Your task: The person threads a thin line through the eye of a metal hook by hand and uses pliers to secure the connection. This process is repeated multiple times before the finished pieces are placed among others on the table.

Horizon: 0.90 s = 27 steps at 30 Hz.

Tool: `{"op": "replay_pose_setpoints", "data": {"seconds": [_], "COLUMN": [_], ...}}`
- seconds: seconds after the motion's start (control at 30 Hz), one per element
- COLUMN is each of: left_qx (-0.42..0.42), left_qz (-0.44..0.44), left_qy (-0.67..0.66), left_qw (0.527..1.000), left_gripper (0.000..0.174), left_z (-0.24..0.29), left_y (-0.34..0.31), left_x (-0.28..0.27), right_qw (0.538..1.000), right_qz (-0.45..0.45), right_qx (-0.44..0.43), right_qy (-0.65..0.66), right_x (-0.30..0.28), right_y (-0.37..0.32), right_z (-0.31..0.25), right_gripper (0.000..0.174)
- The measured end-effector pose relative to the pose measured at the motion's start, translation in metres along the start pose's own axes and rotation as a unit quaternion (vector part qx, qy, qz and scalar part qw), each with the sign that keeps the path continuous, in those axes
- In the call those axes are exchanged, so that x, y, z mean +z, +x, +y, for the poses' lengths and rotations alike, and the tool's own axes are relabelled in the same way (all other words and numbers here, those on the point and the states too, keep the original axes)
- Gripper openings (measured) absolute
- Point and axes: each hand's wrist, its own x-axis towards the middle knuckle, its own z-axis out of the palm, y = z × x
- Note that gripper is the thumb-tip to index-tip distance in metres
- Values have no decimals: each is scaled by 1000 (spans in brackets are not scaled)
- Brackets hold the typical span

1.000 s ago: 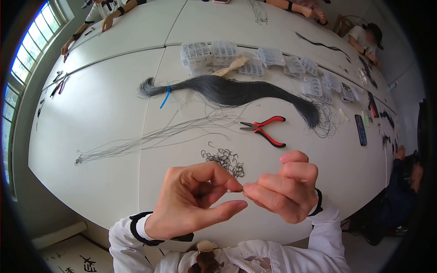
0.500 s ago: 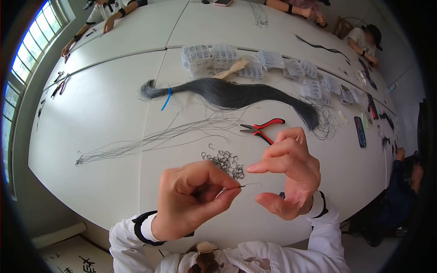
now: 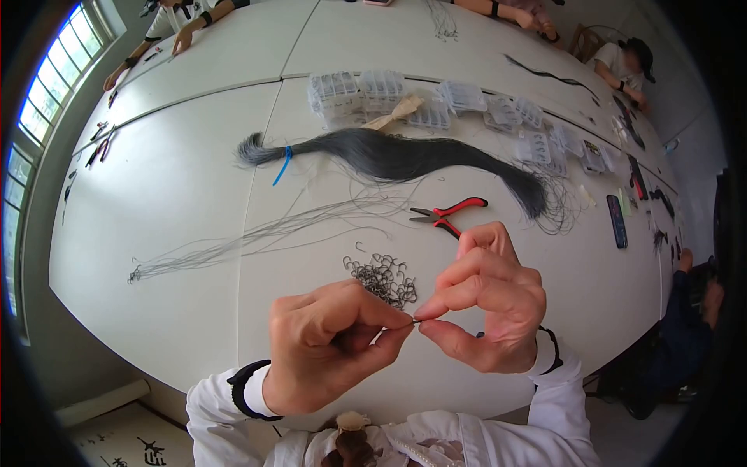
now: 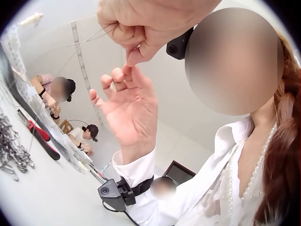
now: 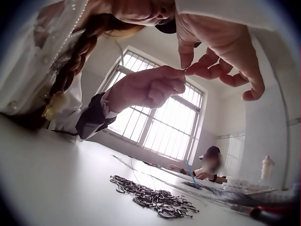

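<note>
My left hand (image 3: 334,342) pinches a small fish hook (image 3: 418,321) between thumb and forefinger, just in front of the hook pile. My right hand (image 3: 492,311) meets it fingertip to fingertip, its thumb and forefinger pinching the hook's other end. Most of the hook is hidden by the fingertips. In the left wrist view, thin line (image 4: 80,44) trails from the left hand. Below the hands lies a heap of dark fish hooks (image 3: 383,279). Red-and-black pliers (image 3: 461,205) rest beyond the right hand, partly covered by its fingers.
A thick hank of dark grey line (image 3: 397,158), bound with a blue tie (image 3: 283,166), stretches across the table. Left of the heap lie hooked line strands (image 3: 272,227). Clear plastic boxes (image 3: 334,95) stand at the back, a phone (image 3: 617,222) at right. Other people sit around the table.
The right hand parted from the left, showing the hook's bend, then came back and pinched its end. The left thumb has closed onto the hook. Things on the table stayed put.
</note>
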Motion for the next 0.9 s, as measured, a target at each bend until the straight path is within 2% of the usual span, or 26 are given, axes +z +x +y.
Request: {"op": "replay_pose_setpoints", "data": {"seconds": [0.13, 0.2, 0.6, 0.9], "left_qx": [0, 8, -55, -56], "left_qz": [-6, -39, -32, -44], "left_qy": [11, 4, -73, -44], "left_qw": [1000, 999, 995, 996], "left_gripper": [13, 14, 12, 14], "left_z": [1, -1, -1, 1], "left_y": [1, 1, 1, 0], "left_x": [-1, -3, 1, 0], "right_qw": [1000, 1000, 996, 996], "right_qz": [12, 11, 34, 46], "right_qx": [0, 1, -8, 6], "right_qy": [-3, -6, -84, -80], "right_x": [3, 3, 3, 5], "right_y": [-2, -2, -3, -5], "right_z": [1, 1, -7, -8], "right_gripper": [21, 22, 25, 25]}}
